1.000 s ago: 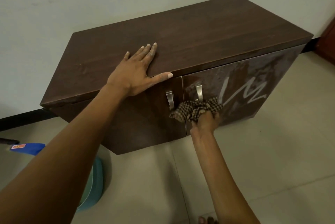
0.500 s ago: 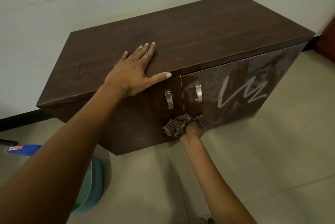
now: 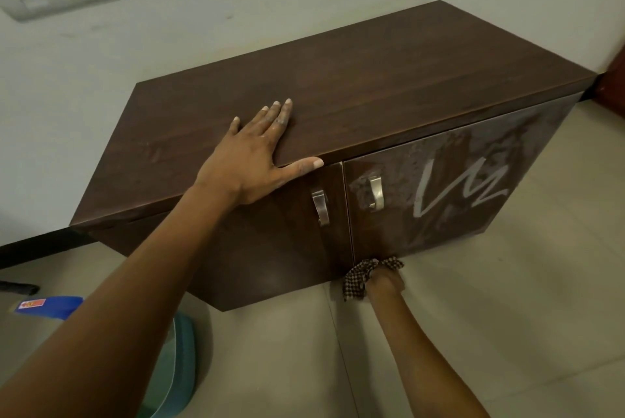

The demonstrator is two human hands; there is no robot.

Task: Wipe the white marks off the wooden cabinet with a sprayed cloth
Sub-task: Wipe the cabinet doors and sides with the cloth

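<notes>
We've swept the checked cloth straight down the right door, and our right hand now sits at the door's bottom edge, where a second ago it was up by the handle. That pass runs left of the target: the white zigzag mark is still bold and untouched, with only a cloudy smear around it, so by our reckoning the real wiping is still ahead. The right arm reaches low and forward, its grip closed around the bunched cloth, pressing it against the base of the wooden cabinet. Meanwhile the left hand stays spread flat on the cabinet's top, fingers open, thumb hooked over the front edge, bracing us.
</notes>
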